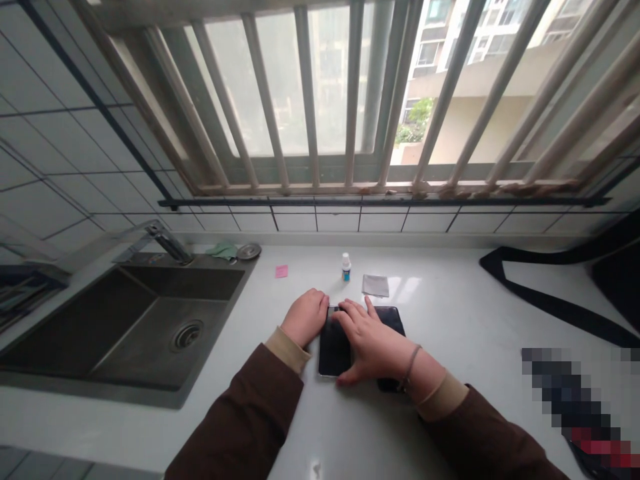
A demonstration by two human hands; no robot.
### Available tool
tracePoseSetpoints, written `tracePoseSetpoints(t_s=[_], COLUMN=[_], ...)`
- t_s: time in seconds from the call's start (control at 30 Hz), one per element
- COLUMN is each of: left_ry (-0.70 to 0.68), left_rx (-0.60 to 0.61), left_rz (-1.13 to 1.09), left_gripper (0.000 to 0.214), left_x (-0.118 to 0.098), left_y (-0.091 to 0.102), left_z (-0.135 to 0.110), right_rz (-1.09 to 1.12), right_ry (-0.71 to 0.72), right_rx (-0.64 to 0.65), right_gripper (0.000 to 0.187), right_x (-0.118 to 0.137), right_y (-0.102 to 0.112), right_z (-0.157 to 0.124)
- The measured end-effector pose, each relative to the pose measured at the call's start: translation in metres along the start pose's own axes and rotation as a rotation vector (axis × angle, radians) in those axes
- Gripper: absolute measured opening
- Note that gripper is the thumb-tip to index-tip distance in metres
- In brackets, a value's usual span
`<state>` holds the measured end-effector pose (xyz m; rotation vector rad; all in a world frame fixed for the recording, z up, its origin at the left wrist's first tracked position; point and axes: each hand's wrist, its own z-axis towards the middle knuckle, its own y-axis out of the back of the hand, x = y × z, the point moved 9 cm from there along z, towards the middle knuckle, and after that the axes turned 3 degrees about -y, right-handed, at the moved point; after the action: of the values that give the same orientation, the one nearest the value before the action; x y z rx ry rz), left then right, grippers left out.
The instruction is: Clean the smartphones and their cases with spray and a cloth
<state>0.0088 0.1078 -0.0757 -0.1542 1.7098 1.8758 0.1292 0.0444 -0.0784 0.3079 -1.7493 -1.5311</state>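
Observation:
A phone [334, 350] with a dark screen lies flat on the white counter [450, 313]. My left hand [305, 318] rests curled against the phone's upper left corner. Over the screen lies my right hand [373, 343], fingers stretched flat toward the phone's top edge and thumb by its lower right. Under that hand, just right of the phone, a second dark flat slab [391, 319] shows. Beyond the phone stand a small white bottle with a blue label [346, 266] and a grey square cloth [375, 285].
A dark steel sink [135, 327] with a tap [167, 243] fills the left. A pink sticky note [281, 271], a green rag [223, 250] and a round metal strainer [249, 251] lie near it. A black strap [540, 297] crosses the right. Barred window behind.

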Motion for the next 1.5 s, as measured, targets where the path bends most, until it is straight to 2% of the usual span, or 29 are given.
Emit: tracePoseSetpoints(t_s=[0.1,0.23,0.37,0.5,0.67,0.77,0.87,0.97,1.1,1.17,1.33,1.5], left_ry=[0.039,0.16,0.298,0.38,0.428,0.46,0.491,0.511,0.524,0.523,0.501,0.469], left_rx=[0.001,0.005,0.102,0.165,0.092,0.043,0.057,0.099,0.137,0.161,0.217,0.239], left_rz=[-0.099,-0.302,-0.587,-0.867,-1.103,-1.201,-1.267,-1.314,-1.335,-1.335,-1.311,-1.268], left_gripper=[0.034,0.047,0.058,0.06,0.056,0.053,0.052,0.052,0.05,0.051,0.054,0.058], left_x=[0.004,0.018,0.027,0.023,0.021,0.021,0.017,0.013,0.01,0.008,0.002,0.0], left_y=[0.002,0.0,-0.02,-0.037,-0.032,-0.028,-0.029,-0.033,-0.037,-0.039,-0.041,-0.041], left_z=[0.0,-0.001,-0.008,-0.014,-0.012,-0.011,-0.013,-0.016,-0.019,-0.02,-0.022,-0.022], right_rz=[0.009,0.006,0.032,0.1,0.199,0.391,0.657,0.929,1.21,1.245,1.188,1.247], right_ry=[0.038,0.091,0.098,0.102,0.103,0.017,-0.201,-0.398,-0.481,-0.493,-0.528,-0.539], right_rx=[-0.049,-0.099,-0.127,-0.145,-0.216,-0.356,-0.454,-0.389,-0.35,-0.344,-0.325,-0.285], right_gripper=[0.113,0.1,0.096,0.088,0.087,0.077,0.061,0.057,0.049,0.043,0.051,0.053], right_x=[0.006,0.014,0.011,0.005,0.003,-0.007,-0.032,-0.05,-0.055,-0.055,-0.057,-0.054], right_y=[0.005,0.01,0.013,0.017,0.032,0.045,0.041,0.018,0.0,-0.003,-0.002,-0.005], right_z=[-0.002,-0.005,-0.007,-0.008,-0.01,-0.01,-0.008,-0.003,0.001,0.001,-0.001,-0.001])
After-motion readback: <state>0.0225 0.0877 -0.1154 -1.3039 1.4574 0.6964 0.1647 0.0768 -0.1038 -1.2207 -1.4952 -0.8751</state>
